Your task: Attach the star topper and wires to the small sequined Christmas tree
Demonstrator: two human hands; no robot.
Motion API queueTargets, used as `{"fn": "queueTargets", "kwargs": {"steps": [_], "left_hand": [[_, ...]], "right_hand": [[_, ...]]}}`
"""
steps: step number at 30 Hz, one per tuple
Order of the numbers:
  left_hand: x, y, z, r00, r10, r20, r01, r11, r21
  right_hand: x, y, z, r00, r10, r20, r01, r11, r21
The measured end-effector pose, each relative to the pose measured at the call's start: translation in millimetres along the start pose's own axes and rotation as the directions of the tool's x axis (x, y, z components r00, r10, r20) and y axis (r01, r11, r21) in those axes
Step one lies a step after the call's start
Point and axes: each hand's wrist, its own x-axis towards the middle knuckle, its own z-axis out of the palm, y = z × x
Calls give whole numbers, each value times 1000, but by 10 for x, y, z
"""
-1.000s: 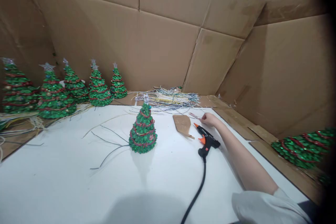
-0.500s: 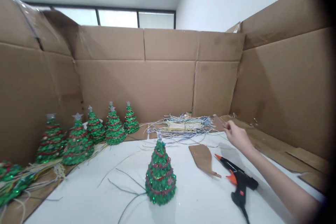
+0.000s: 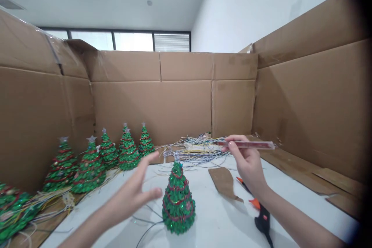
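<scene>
A small green sequin Christmas tree [image 3: 177, 200] with red garland and a silver star stands on the white table [image 3: 293, 205]. My right hand [image 3: 247, 162] holds a thin clear tube with red contents [image 3: 252, 145] level above the table, behind and to the right of the tree. My left hand [image 3: 136, 193] hovers open just left of the tree, fingers spread, touching nothing. A black and orange glue gun [image 3: 260, 212] lies on the table below my right wrist.
Several finished trees [image 3: 107, 153] line the left edge over loose straw strands. A pile of coloured wires [image 3: 197, 148] lies at the back. A cardboard scrap [image 3: 223, 182] sits beside the glue gun. Cardboard walls [image 3: 174, 100] enclose the table on three sides.
My right hand has lifted the tube from the table and brought it toward the middle. My left hand has come into view beside the tree. The camera has tilted upward.
</scene>
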Motion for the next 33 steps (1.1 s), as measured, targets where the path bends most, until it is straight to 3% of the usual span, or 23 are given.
{"fn": "queueTargets", "kwargs": {"steps": [2, 4, 7, 10, 14, 19, 26, 33], "left_hand": [[-58, -130, 219, 980, -20, 196, 30, 998, -46], [-98, -241, 449, 959, -5, 284, 43, 991, -129], [-145, -286, 703, 966, -1, 260, 53, 980, -193], [-215, -235, 826, 985, -57, 165, 88, 978, -187], [-328, -222, 901, 991, -118, 59, 126, 978, -166], [-391, -270, 954, 991, -130, 37, 134, 976, -173], [-397, -248, 965, 995, -103, 10, 104, 986, -131], [-400, -221, 954, 993, -120, 18, 121, 979, -162]], "right_hand": [[-138, -186, 149, 987, -138, 83, 132, 989, 66], [-275, -278, 276, 952, -251, 175, 229, 964, 135], [-433, -260, 420, 915, -303, 266, 258, 947, 192], [-515, -143, 506, 917, -285, 278, 229, 949, 219], [-561, -3, 555, 930, -218, 295, 152, 961, 232], [-589, 39, 572, 933, -156, 326, 75, 966, 246], [-573, -64, 609, 945, -80, 318, -16, 958, 288], [-614, -207, 538, 926, -49, 375, -113, 911, 398]]}}
